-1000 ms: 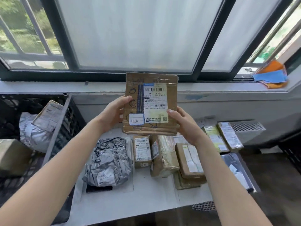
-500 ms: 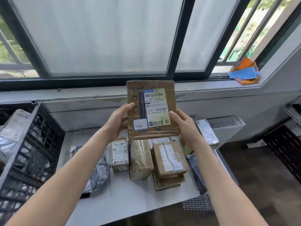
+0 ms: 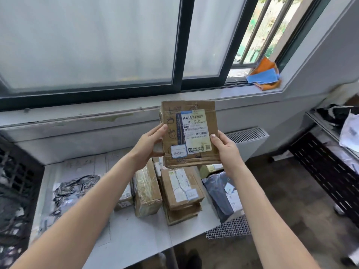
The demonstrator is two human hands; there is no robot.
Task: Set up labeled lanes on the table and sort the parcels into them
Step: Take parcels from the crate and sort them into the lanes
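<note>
A flat brown cardboard parcel (image 3: pixel 194 121) with a white shipping label stands upright above the table, label facing me. My left hand (image 3: pixel 149 144) grips its left edge and my right hand (image 3: pixel 225 150) grips its right edge. Below, on the white table (image 3: pixel 136 235), lie a crumpled silver bag (image 3: pixel 75 191), a taped box (image 3: pixel 147 189), stacked brown boxes (image 3: pixel 182 191) and a dark plastic bag (image 3: pixel 221 195). Thin lines divide the tabletop into lanes.
A black crate (image 3: pixel 13 191) with parcels stands at the left. A dark rack (image 3: pixel 330 167) with a white bag is at the right. A window sill runs behind, with an orange and blue cloth (image 3: pixel 266 76). A radiator (image 3: pixel 246 138) sits right of the table.
The view has swung to the right, so the crate slides toward the left edge and the right rack appears. The parcel stays held upright in both hands.
</note>
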